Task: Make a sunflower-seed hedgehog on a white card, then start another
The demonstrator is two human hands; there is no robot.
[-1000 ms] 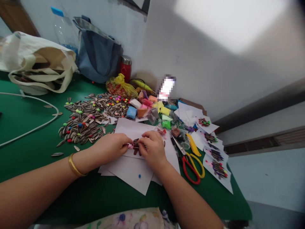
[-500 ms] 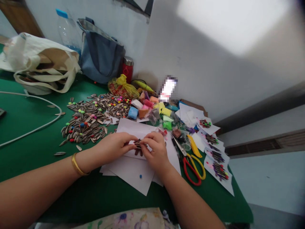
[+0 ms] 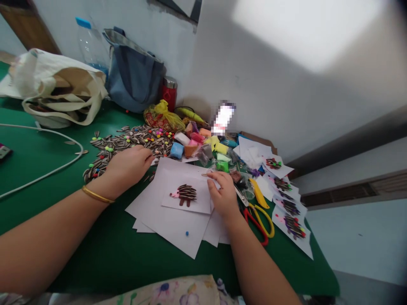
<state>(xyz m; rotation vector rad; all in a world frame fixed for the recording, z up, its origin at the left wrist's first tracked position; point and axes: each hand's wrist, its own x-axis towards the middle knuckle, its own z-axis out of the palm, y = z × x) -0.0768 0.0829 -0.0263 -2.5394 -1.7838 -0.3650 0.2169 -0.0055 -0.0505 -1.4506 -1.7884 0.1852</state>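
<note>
My left hand (image 3: 129,167) is over the near right part of the sunflower seed pile (image 3: 117,142), its fingers closed together and pointing down. What they hold, if anything, is hidden. Between my hands, a white card (image 3: 170,203) lies on larger sheets of white paper (image 3: 187,248). On it is a hedgehog figure (image 3: 187,192) with a pink face, brown legs and sunflower-seed spines. My right hand (image 3: 224,192) rests at the card's right edge, fingers bent, with a single sunflower seed (image 3: 204,175) at its fingertips. A small blue ball (image 3: 187,233) sits on the lower paper.
Scissors (image 3: 259,220) and a yellow cutter (image 3: 260,195) lie right of my right hand. Behind are coloured clay packets (image 3: 177,150) and a phone (image 3: 223,118). Finished-looking hedgehog cards (image 3: 294,228) line the right edge. Bags (image 3: 136,76), a red flask (image 3: 169,93) and a white cable (image 3: 63,134) are further left.
Both hands have parted from the hedgehog figure, uncovering it. My left hand has moved up and left to the seed pile; my right hand has shifted right, to the card's edge.
</note>
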